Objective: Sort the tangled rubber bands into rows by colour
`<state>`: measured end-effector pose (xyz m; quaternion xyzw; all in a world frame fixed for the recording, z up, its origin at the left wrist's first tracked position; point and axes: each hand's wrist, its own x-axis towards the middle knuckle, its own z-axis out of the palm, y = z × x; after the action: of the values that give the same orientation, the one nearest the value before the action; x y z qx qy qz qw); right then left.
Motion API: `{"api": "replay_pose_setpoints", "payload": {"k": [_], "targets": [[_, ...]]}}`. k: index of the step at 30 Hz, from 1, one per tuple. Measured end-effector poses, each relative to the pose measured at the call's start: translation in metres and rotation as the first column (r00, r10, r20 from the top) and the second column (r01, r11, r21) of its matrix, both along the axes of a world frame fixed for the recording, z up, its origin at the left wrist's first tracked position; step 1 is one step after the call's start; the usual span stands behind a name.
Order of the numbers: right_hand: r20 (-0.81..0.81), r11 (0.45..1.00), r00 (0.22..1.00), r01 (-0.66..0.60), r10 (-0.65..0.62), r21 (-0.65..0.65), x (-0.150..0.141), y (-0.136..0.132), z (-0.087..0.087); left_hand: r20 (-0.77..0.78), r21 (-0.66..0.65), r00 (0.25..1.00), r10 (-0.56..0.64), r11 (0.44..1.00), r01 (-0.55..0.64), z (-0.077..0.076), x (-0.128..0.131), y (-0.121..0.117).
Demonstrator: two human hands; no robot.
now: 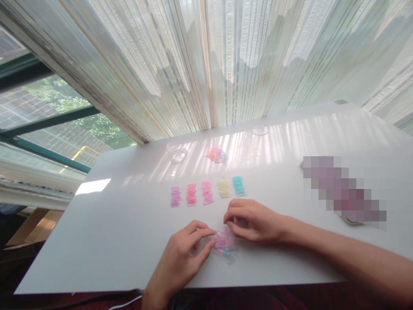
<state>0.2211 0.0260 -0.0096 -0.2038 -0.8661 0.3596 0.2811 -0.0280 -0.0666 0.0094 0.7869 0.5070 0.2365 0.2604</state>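
A loose pile of small thin pink, lilac and blue pieces [226, 245], like little loops or clips, lies near the table's front edge; their exact kind is too small to tell. My left hand [187, 247] is at the pile's left side, thumb and index fingertips a little apart at its edge. Over the pile's upper right, my right hand [254, 219] has curled fingers, thumb and index close together; anything between them is hidden. Beyond my hands, similar pieces form a row of neat groups: purple [176, 196], red-pink [191, 194], pink [207, 192], yellow [223, 188] and turquoise [238, 186].
Farther back on the white table [122, 232] sits another mixed pile [217, 155]. A clear round container [178, 156] stands left of it, and a clear round piece [260, 129] lies to the right. A blurred-out flat object [343, 189] rests at right. Sheer curtains [209, 64] hang behind.
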Motion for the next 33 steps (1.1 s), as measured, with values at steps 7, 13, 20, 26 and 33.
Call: {"api": "replay_pose_setpoints", "payload": {"k": [7,13,20,26,33], "targets": [[0.057,0.989,0.996,-0.078,0.071,0.122,-0.001,-0.007,-0.008,-0.07,0.068,0.997,0.018,0.998,-0.013,-0.007,0.018,0.001],[0.087,0.989,0.994,-0.072,0.061,0.129,-0.003,-0.008,-0.01,-0.019,0.07,0.999,0.034,0.997,-0.033,-0.008,0.016,0.002],[-0.006,0.997,0.999,-0.04,0.04,0.072,-0.002,-0.007,-0.009,0.051,-0.015,0.997,0.061,0.998,-0.061,-0.009,0.015,0.003],[-0.059,0.999,0.998,-0.007,0.01,0.053,-0.003,-0.006,-0.007,0.161,-0.038,0.985,0.061,0.998,-0.055,-0.008,0.017,0.007],[-0.03,0.999,0.999,-0.027,0.028,0.022,-0.002,-0.007,-0.009,0.213,0.009,0.973,0.087,0.996,-0.091,-0.014,0.024,0.008]]}}
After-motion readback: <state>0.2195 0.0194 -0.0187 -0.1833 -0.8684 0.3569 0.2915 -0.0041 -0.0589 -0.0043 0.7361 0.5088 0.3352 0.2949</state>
